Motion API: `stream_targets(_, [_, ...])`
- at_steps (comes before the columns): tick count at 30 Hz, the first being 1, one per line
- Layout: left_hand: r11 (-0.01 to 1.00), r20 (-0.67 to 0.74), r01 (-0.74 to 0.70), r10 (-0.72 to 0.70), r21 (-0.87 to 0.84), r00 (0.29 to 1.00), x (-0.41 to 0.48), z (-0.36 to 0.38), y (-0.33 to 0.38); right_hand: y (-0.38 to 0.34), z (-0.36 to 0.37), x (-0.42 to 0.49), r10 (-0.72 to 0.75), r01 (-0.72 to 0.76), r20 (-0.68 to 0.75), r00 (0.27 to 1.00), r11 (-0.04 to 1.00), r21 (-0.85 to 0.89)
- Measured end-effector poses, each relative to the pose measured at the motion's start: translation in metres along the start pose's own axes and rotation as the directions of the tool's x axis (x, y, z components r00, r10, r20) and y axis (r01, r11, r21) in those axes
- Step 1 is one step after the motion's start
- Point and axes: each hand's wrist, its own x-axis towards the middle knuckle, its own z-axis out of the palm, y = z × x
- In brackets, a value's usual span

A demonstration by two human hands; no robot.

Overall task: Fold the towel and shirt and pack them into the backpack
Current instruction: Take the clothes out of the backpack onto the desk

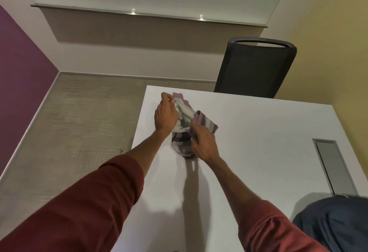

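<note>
Table (258, 142): one, white, filling the centre and lower right of the frame; one grey rectangular hatch (331, 164) is set into its top at the right.
Chair (256, 66): one, black, mesh-backed, standing behind the table's far edge at upper right.
Backpack (334, 224): one dark navy fabric mass at the lower right corner, lying on the table; whether it is open cannot be told.
Sleeves: two, dark red, coming in from the bottom edge, pushed up to bare the forearms.
Cloth bundle (184, 130): one crumpled mass at mid-frame on the table, near its left edge, made of two fabrics: a pale mint-and-white piece uppermost and a pink, grey and dark striped piece below and to the right. Which is the towel and which the shirt cannot be told.
Left hand (165, 115): one, fingers pinched on the pale fabric's upper left corner.
Right hand (203, 142): one, clenched on the striped fabric at the bundle's lower right.
</note>
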Motion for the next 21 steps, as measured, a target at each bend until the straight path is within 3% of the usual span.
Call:
stream_targets(8, [0.975,-0.064,-0.194,0.187,-0.112,0.980,-0.009,-0.047,0.066,-0.033,-0.027,-0.004,-0.008,0.016,-0.153,0.988,0.998,0.053])
stream_targets(15, [0.943,-0.201,-0.145,0.086,-0.301,0.976,-0.024,-0.090,0.137,-0.064,-0.066,-0.015,-0.007,0.018,-0.139,0.990,0.997,0.078])
stream_targets(21, [0.886,-0.193,-0.236,0.171,-0.399,0.966,-0.050,-0.120,0.173,-0.095,-0.097,-0.030,-0.083,0.105,-0.207,0.975,0.989,0.099])
